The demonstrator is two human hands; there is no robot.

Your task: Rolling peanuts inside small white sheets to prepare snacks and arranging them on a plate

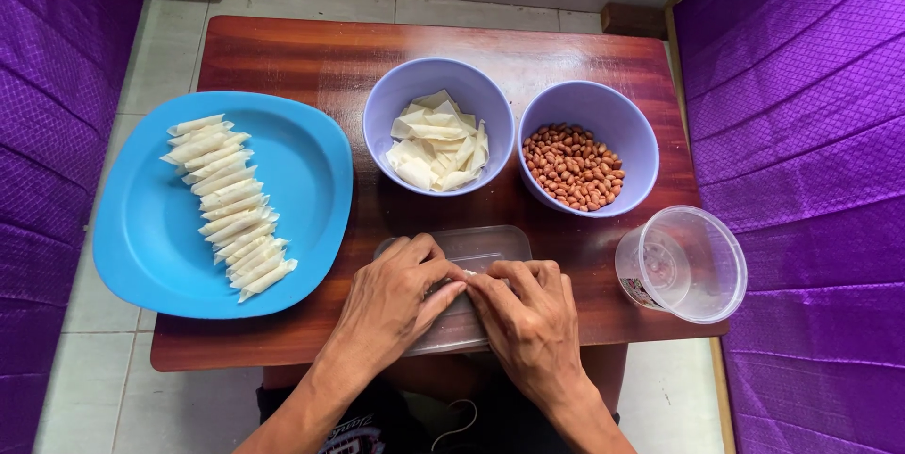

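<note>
My left hand (391, 298) and my right hand (528, 317) meet over a clear plastic lid (485, 248) on a small wooden table (311, 58). Their fingertips pinch a small pale wrapper piece (468, 276) between them, mostly hidden by the fingers. Behind the hands stands a lilac bowl (386, 100) of cut white wrapper pieces (438, 143). To its right a second lilac bowl (627, 119) holds peanuts (572, 166). A blue plate (311, 181) at the left carries a row of several rolled white wrappers (229, 204).
An empty clear plastic tub (683, 264) lies tilted at the table's right front corner. Purple quilted seats (801, 133) flank the table on both sides. Pale floor tiles (94, 388) show around the table.
</note>
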